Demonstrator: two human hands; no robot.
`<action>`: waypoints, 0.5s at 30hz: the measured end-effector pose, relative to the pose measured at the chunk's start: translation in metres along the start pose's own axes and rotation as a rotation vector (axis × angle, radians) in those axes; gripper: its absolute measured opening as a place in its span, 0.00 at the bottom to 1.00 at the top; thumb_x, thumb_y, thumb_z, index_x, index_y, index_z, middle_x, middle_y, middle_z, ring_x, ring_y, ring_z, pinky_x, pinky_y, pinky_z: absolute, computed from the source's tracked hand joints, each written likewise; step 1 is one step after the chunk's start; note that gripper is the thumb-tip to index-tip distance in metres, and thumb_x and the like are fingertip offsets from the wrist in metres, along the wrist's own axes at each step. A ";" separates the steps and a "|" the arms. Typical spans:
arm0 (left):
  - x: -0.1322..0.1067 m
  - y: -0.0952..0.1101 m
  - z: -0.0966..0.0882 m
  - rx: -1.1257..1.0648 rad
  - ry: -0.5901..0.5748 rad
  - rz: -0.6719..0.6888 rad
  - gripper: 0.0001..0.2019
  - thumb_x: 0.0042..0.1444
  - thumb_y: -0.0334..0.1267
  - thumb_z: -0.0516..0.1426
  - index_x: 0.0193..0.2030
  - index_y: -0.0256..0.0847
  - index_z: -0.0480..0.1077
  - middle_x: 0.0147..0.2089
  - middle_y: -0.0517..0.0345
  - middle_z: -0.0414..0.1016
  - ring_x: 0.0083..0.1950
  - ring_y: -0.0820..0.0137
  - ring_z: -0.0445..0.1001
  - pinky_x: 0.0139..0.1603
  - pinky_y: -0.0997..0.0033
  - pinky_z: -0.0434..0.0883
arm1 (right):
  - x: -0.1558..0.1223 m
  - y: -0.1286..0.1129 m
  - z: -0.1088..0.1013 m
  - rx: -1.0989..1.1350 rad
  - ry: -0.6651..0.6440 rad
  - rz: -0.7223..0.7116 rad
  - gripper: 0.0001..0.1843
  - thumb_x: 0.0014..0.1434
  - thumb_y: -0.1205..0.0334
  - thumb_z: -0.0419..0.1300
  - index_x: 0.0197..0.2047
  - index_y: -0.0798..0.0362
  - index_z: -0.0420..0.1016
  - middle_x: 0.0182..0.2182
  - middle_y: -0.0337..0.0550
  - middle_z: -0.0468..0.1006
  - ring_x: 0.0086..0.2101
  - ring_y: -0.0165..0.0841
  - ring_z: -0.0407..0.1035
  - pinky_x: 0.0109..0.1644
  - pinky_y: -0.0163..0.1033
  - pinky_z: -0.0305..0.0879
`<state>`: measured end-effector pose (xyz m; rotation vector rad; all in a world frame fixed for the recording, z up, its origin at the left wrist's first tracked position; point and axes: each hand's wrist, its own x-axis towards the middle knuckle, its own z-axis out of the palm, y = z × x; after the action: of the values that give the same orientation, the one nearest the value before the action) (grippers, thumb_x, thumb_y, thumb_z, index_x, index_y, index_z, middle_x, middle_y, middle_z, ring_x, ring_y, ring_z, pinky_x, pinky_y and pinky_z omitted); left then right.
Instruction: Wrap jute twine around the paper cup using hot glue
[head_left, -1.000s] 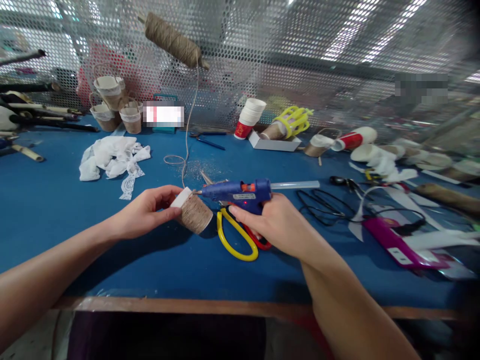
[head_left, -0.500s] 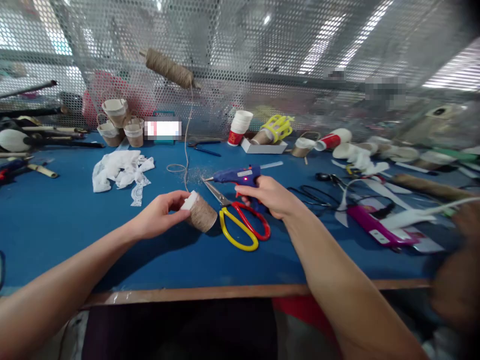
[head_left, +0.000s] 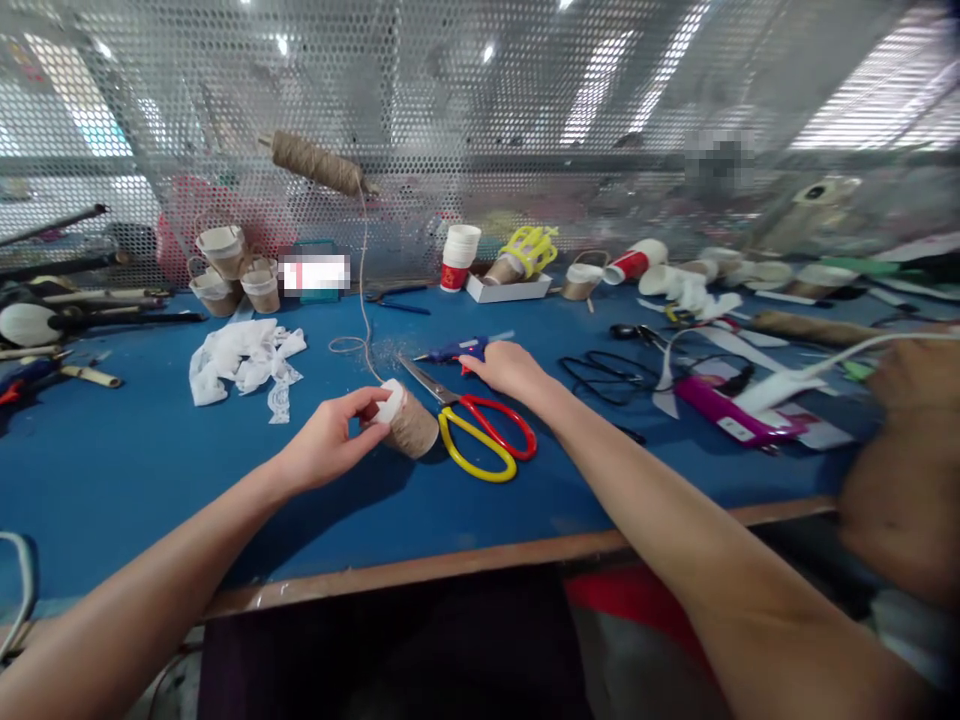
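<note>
Between thumb and fingers, my left hand (head_left: pixel 334 437) grips the white rim of a small twine-wrapped paper cup (head_left: pixel 412 424), which lies tilted over the blue table. A strand of twine (head_left: pixel 366 310) runs down to the cup from a twine spool (head_left: pixel 316 163) on the mesh. My right hand (head_left: pixel 512 371) is closed round a blue glue gun (head_left: pixel 454 350) with a red trigger, its nozzle pointing left; the hand hides most of the handle. Scissors (head_left: pixel 450 400) with one yellow and one red handle lie slightly open between the cup and my right hand.
White lace (head_left: pixel 244 358) lies on the left, with finished twine buckets (head_left: pixel 225 260) behind it. Stacked paper cups (head_left: pixel 459 258) and a white box (head_left: pixel 510 288) stand at the back. On the right are black cable (head_left: pixel 607 375), a purple device (head_left: pixel 739 412) and another person's arm (head_left: pixel 892 470).
My right hand has moved away from me with the glue gun, which now sits lower against the table. The cup stays in my left hand, turned slightly. The camera view has shifted.
</note>
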<state>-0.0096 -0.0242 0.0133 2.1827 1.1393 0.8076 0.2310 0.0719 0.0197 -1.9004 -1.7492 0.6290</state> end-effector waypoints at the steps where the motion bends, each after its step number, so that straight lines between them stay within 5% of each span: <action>1: 0.000 0.000 0.000 0.016 0.003 0.004 0.14 0.54 0.35 0.50 0.47 0.34 0.64 0.32 0.57 0.68 0.32 0.72 0.66 0.37 0.72 0.66 | -0.004 -0.005 -0.002 -0.019 0.009 -0.022 0.12 0.48 0.59 0.62 0.18 0.56 0.68 0.23 0.49 0.73 0.35 0.38 0.68 0.35 0.36 0.60; 4: -0.002 0.002 0.000 0.066 0.002 0.032 0.15 0.54 0.35 0.50 0.48 0.33 0.64 0.34 0.55 0.69 0.33 0.71 0.67 0.37 0.72 0.66 | -0.023 -0.026 -0.004 -0.016 -0.081 -0.119 0.15 0.51 0.54 0.58 0.21 0.56 0.71 0.27 0.49 0.74 0.35 0.36 0.68 0.36 0.37 0.59; 7: -0.003 0.004 0.001 0.097 -0.017 0.099 0.14 0.55 0.34 0.50 0.47 0.32 0.64 0.35 0.52 0.70 0.35 0.70 0.68 0.39 0.72 0.66 | -0.042 -0.044 0.004 0.064 -0.303 -0.200 0.22 0.56 0.48 0.50 0.23 0.54 0.74 0.24 0.43 0.75 0.28 0.29 0.68 0.32 0.34 0.59; 11: -0.004 0.008 0.002 0.101 -0.056 0.191 0.12 0.55 0.31 0.49 0.45 0.32 0.66 0.36 0.49 0.70 0.37 0.68 0.68 0.40 0.70 0.66 | -0.051 -0.053 0.025 0.421 -0.586 -0.210 0.24 0.55 0.46 0.50 0.21 0.57 0.72 0.20 0.40 0.72 0.23 0.26 0.63 0.28 0.33 0.57; 15: -0.005 0.011 0.002 0.032 -0.074 0.183 0.11 0.54 0.30 0.50 0.45 0.35 0.65 0.38 0.51 0.70 0.39 0.68 0.68 0.42 0.70 0.66 | -0.051 -0.048 0.033 0.773 -0.565 -0.160 0.12 0.48 0.55 0.59 0.26 0.56 0.73 0.21 0.36 0.71 0.24 0.24 0.62 0.28 0.31 0.56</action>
<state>-0.0050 -0.0342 0.0185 2.3487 0.9328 0.7816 0.1690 0.0255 0.0249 -1.0912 -1.5768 1.6096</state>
